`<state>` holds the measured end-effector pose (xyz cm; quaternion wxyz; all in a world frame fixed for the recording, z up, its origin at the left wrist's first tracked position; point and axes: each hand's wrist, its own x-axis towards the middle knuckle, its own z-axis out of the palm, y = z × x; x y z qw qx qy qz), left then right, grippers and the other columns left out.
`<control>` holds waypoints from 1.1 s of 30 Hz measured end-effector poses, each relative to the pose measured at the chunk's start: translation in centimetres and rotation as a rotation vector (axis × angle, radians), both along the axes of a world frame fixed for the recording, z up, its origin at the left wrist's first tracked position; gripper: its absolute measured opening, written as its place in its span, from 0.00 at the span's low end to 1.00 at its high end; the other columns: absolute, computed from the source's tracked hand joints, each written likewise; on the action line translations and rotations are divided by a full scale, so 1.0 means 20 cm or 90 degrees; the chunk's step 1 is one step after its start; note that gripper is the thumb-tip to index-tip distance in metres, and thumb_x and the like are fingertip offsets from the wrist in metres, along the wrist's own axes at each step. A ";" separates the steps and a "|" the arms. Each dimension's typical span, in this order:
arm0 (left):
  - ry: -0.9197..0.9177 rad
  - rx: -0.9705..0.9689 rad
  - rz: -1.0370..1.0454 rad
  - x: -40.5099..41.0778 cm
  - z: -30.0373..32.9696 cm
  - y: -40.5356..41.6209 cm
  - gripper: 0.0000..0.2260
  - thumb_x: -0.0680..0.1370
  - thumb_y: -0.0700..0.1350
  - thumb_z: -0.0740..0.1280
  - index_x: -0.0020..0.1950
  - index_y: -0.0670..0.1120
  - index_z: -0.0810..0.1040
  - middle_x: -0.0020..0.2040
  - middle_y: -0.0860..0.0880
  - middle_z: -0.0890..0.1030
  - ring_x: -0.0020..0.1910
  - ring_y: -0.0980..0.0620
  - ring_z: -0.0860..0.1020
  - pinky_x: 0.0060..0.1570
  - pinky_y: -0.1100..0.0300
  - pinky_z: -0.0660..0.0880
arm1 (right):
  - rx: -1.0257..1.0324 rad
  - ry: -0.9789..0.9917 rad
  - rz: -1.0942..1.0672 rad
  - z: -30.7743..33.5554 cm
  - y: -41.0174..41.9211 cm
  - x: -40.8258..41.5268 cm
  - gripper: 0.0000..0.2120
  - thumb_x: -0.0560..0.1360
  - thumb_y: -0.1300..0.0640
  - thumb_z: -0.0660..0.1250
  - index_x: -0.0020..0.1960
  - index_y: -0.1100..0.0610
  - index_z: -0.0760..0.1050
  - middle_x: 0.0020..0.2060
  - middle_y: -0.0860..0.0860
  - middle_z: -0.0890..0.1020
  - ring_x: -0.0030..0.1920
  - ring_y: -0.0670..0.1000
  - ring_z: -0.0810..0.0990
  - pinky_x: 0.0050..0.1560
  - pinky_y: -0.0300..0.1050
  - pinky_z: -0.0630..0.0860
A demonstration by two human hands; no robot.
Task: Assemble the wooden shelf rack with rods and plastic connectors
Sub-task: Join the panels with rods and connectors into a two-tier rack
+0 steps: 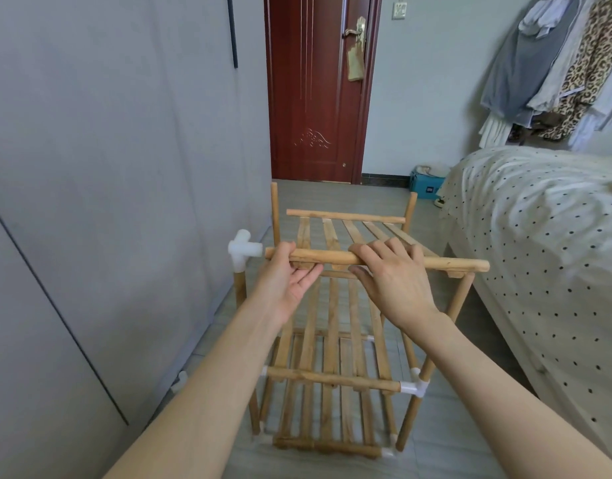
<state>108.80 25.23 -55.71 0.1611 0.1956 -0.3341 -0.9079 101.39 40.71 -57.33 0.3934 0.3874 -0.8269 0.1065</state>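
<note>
1. The slatted top shelf's round wooden front rod [435, 263] lies across the pale wooden rack [335, 378], its left end just short of the white plastic three-way connector [241, 249] on the rack's front-left post.
2. The left hand [290, 278] cups the rod from below; the right hand [394, 281] grips it from above.
3. Risk: a skewed push could miss the socket or tip the connector off its post.

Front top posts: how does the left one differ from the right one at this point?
The left front post is capped by a white connector; the right front post has a bare top. The held shelf rod nearly meets the connector at the left, but lies loose over the right post. Both are round wood.
</note>
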 end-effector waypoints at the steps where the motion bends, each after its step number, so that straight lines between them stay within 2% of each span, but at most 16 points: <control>1: -0.018 -0.053 -0.019 0.01 0.00 -0.01 0.10 0.79 0.42 0.62 0.58 0.39 0.72 0.59 0.37 0.78 0.52 0.46 0.80 0.45 0.54 0.80 | -0.028 0.017 0.005 0.00 -0.01 0.00 0.06 0.74 0.54 0.69 0.49 0.55 0.79 0.38 0.51 0.80 0.38 0.56 0.76 0.38 0.51 0.68; 3: -0.069 -0.190 -0.081 0.05 0.04 -0.06 0.17 0.80 0.49 0.62 0.64 0.41 0.71 0.61 0.40 0.78 0.53 0.48 0.80 0.45 0.56 0.80 | -0.076 0.042 0.008 0.01 -0.04 -0.01 0.04 0.74 0.56 0.69 0.47 0.56 0.79 0.36 0.50 0.79 0.36 0.55 0.75 0.37 0.50 0.67; 4: -0.102 -0.279 -0.105 0.08 0.07 -0.08 0.19 0.79 0.54 0.62 0.63 0.42 0.72 0.58 0.41 0.80 0.51 0.49 0.81 0.43 0.58 0.80 | -0.091 0.042 0.008 0.01 -0.05 -0.01 0.04 0.75 0.56 0.69 0.48 0.56 0.79 0.36 0.50 0.79 0.36 0.55 0.74 0.37 0.50 0.66; 6: -0.162 -0.489 -0.043 0.13 0.11 -0.13 0.23 0.78 0.61 0.59 0.51 0.41 0.78 0.43 0.44 0.85 0.40 0.51 0.84 0.33 0.64 0.78 | -0.103 0.021 0.004 -0.01 -0.07 -0.03 0.05 0.75 0.56 0.68 0.49 0.56 0.79 0.35 0.49 0.79 0.35 0.55 0.74 0.37 0.49 0.65; 8: -0.185 -0.627 0.162 0.16 0.12 -0.19 0.25 0.79 0.59 0.57 0.35 0.42 0.79 0.26 0.49 0.81 0.26 0.53 0.80 0.24 0.69 0.71 | -0.101 -0.006 -0.001 -0.03 -0.10 -0.04 0.05 0.75 0.56 0.68 0.48 0.56 0.79 0.35 0.50 0.79 0.35 0.55 0.74 0.38 0.48 0.63; 10: -0.181 -0.649 0.357 0.17 0.11 -0.27 0.23 0.80 0.54 0.57 0.30 0.45 0.77 0.23 0.51 0.76 0.26 0.54 0.75 0.27 0.67 0.69 | -0.089 -0.022 0.001 -0.07 -0.11 -0.05 0.04 0.74 0.57 0.69 0.48 0.57 0.80 0.34 0.50 0.79 0.35 0.55 0.75 0.38 0.48 0.62; 12: -0.198 -0.652 0.426 0.16 0.07 -0.32 0.16 0.80 0.51 0.58 0.37 0.46 0.77 0.33 0.53 0.77 0.35 0.55 0.74 0.34 0.68 0.67 | -0.080 -0.030 0.008 -0.11 -0.13 -0.06 0.04 0.73 0.58 0.70 0.47 0.57 0.80 0.34 0.50 0.79 0.35 0.55 0.75 0.37 0.49 0.65; 15: -0.192 -0.591 0.331 0.11 -0.01 -0.36 0.09 0.80 0.50 0.59 0.54 0.46 0.72 0.50 0.49 0.75 0.45 0.55 0.73 0.37 0.67 0.67 | -0.073 -0.029 0.014 -0.13 -0.16 -0.07 0.04 0.73 0.58 0.70 0.48 0.56 0.80 0.34 0.49 0.79 0.35 0.55 0.75 0.38 0.52 0.68; 18: -0.157 -0.555 0.202 0.08 -0.05 -0.37 0.11 0.81 0.52 0.58 0.59 0.49 0.70 0.56 0.50 0.74 0.51 0.54 0.74 0.40 0.64 0.69 | -0.070 -0.021 0.024 -0.13 -0.19 -0.08 0.05 0.73 0.59 0.71 0.48 0.56 0.80 0.35 0.49 0.79 0.35 0.55 0.75 0.38 0.52 0.68; 20: -0.141 -0.577 0.159 0.07 -0.06 -0.38 0.11 0.81 0.52 0.57 0.61 0.51 0.71 0.56 0.51 0.75 0.50 0.54 0.77 0.42 0.63 0.70 | -0.069 -0.021 0.030 -0.14 -0.19 -0.09 0.05 0.73 0.59 0.71 0.49 0.56 0.80 0.35 0.49 0.79 0.35 0.55 0.75 0.38 0.51 0.67; 23: -0.127 -0.604 0.143 0.06 -0.06 -0.39 0.10 0.82 0.51 0.54 0.59 0.51 0.71 0.51 0.51 0.76 0.41 0.56 0.79 0.45 0.61 0.75 | -0.084 -0.036 0.025 -0.15 -0.18 -0.10 0.05 0.74 0.58 0.70 0.49 0.57 0.80 0.35 0.50 0.79 0.36 0.55 0.75 0.38 0.50 0.66; 27: -0.108 -0.592 0.175 0.03 -0.08 -0.41 0.10 0.82 0.49 0.53 0.55 0.49 0.73 0.44 0.49 0.75 0.32 0.57 0.73 0.31 0.68 0.73 | -0.086 -0.044 0.028 -0.16 -0.13 -0.11 0.11 0.77 0.53 0.61 0.50 0.57 0.79 0.35 0.49 0.78 0.36 0.54 0.74 0.38 0.48 0.63; 30: -0.103 -0.591 0.191 0.01 -0.09 -0.40 0.10 0.82 0.48 0.53 0.54 0.48 0.73 0.42 0.50 0.74 0.30 0.56 0.71 0.29 0.68 0.71 | -0.079 -0.027 0.046 -0.16 -0.11 -0.09 0.14 0.77 0.52 0.57 0.49 0.56 0.79 0.36 0.48 0.78 0.35 0.53 0.73 0.39 0.48 0.63; 33: -0.111 -0.610 0.190 -0.01 -0.09 -0.39 0.11 0.82 0.47 0.51 0.56 0.46 0.71 0.42 0.48 0.73 0.32 0.56 0.71 0.27 0.71 0.70 | -0.094 -0.034 0.053 -0.13 -0.11 -0.08 0.15 0.77 0.51 0.55 0.50 0.56 0.79 0.36 0.48 0.78 0.36 0.53 0.73 0.40 0.46 0.59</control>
